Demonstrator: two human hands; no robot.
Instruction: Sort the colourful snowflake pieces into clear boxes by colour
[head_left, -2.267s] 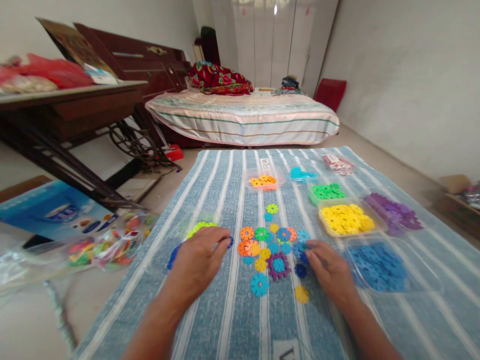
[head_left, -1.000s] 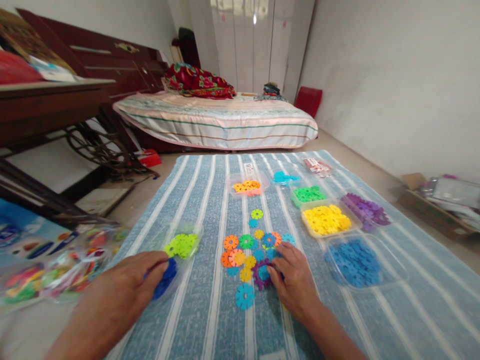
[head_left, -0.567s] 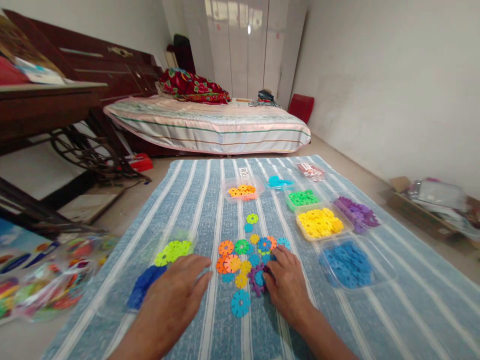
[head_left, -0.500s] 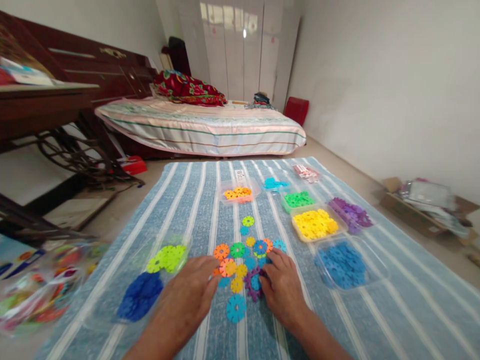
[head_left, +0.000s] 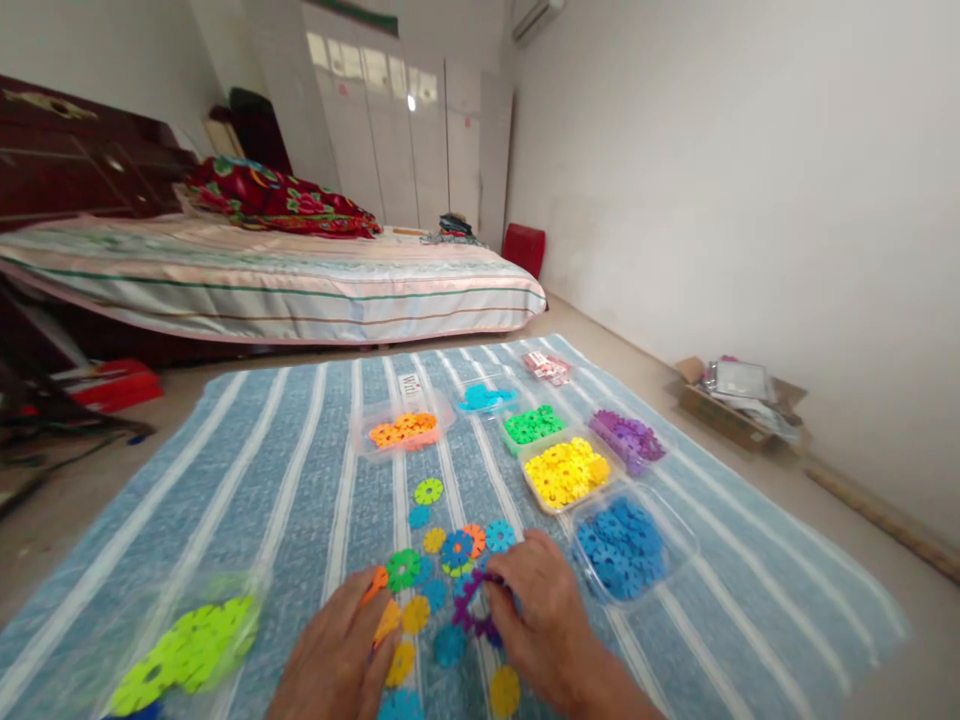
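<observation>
the right hand [head_left: 538, 595], narrowly pinching a tilted purple notched square [head_left: 469, 607], could drop it onto loose discs [head_left: 450, 646]; the left hand [head_left: 337, 645] half-curls, its hold unclear.

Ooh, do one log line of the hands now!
left hand: at orange notched plastic disc, grip unclear | right hand: pinching purple toothed square plastic piece | near: green notched plastic disc

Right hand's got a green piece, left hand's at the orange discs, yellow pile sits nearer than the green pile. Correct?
One error: the piece in the right hand is purple, as the head view shows. The left hand is at the orange discs, and the yellow pile sits nearer than the green pile.
</observation>
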